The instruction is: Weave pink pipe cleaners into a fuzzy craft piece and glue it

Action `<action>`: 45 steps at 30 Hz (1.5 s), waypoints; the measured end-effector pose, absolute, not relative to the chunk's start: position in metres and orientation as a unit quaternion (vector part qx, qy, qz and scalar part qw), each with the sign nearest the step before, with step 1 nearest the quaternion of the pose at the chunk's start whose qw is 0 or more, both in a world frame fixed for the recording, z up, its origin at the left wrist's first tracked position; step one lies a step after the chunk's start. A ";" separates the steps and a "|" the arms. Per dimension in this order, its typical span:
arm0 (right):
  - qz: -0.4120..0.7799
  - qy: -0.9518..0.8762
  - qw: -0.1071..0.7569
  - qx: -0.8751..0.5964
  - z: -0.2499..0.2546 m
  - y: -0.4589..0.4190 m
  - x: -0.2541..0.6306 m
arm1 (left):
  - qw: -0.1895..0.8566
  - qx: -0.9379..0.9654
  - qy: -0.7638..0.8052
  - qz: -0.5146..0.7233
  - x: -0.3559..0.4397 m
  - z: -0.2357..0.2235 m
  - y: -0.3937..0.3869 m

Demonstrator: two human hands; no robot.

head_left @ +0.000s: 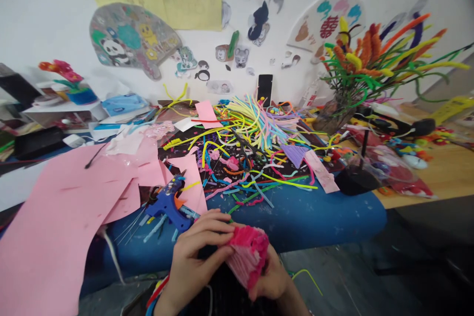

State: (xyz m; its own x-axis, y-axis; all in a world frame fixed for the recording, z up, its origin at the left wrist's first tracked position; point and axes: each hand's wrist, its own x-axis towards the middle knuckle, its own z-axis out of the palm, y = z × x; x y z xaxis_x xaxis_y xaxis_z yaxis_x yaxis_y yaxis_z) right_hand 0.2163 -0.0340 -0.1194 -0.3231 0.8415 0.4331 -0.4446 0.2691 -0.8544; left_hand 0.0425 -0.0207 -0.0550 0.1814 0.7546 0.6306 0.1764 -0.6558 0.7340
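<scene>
A pink fuzzy craft piece (247,256), with a brighter pink pipe-cleaner edge and a paler ribbed side, is held between my two hands in front of the table. My left hand (202,254) grips its upper left side between thumb and fingers. My right hand (273,276) holds it from the right and below, and some of those fingers are hidden behind it. Just beyond my left hand, a blue glue gun (171,203) lies on the table edge beside a cut strip of pink paper (193,185).
Pink paper sheets (85,182) cover the table's left side. Loose pipe cleaners (255,123) are heaped in the middle. A black stand (355,177) and a vase of pipe-cleaner flowers (335,108) stand at right. A white cable (113,252) hangs over the front edge.
</scene>
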 end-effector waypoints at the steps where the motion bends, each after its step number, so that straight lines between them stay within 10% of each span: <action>1: 0.571 -0.575 0.558 -0.177 -0.119 -0.034 0.216 | 0.271 0.706 0.334 0.563 0.043 -0.056 -0.021; 30: 0.529 -0.554 0.510 -0.392 -0.075 -0.043 0.210 | 0.556 0.476 0.420 0.537 0.064 -0.078 -0.037; 45: 0.401 -0.726 0.471 -0.301 -0.086 -0.040 0.229 | 0.336 0.667 0.282 0.601 0.056 -0.088 -0.032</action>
